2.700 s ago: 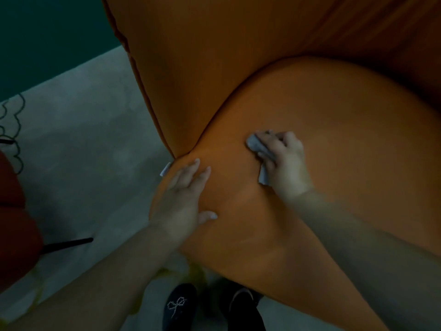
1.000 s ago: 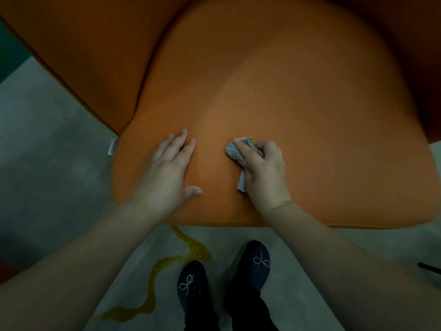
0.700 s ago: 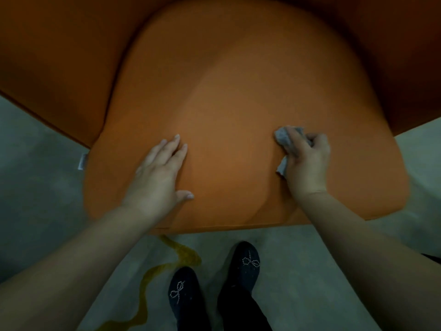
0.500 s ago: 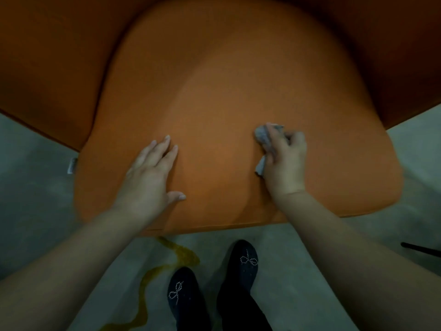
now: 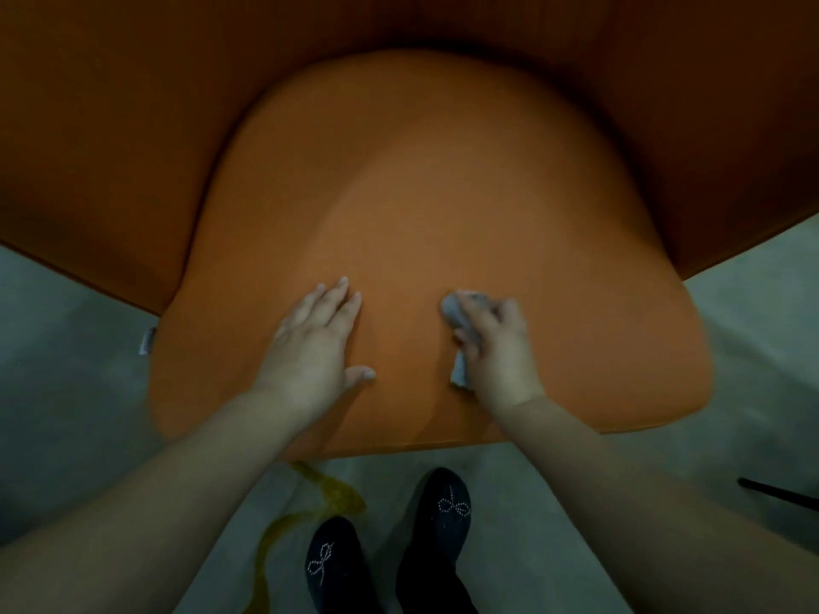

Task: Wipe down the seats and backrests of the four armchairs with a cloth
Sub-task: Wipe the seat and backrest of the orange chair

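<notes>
An orange armchair fills the head view; its rounded seat cushion [image 5: 465,206] lies in front of me and the backrest [image 5: 111,126] curves round behind it. My right hand [image 5: 498,347] grips a crumpled grey cloth [image 5: 456,316] and presses it on the front middle of the seat. A corner of the cloth hangs out below my palm. My left hand [image 5: 314,343] rests flat on the seat just left of it, fingers straight, thumb spread.
Grey floor [image 5: 66,370] surrounds the chair. A yellow cord [image 5: 310,502] curls on the floor by my two dark shoes [image 5: 385,542]. A thin black leg [image 5: 775,489] pokes in at the right edge. A small white tag [image 5: 148,341] hangs at the seat's left side.
My right hand swept the cloth right across the seat, then back left toward the middle. My left hand stayed flat on the cushion. The view tilted, showing more backrest.
</notes>
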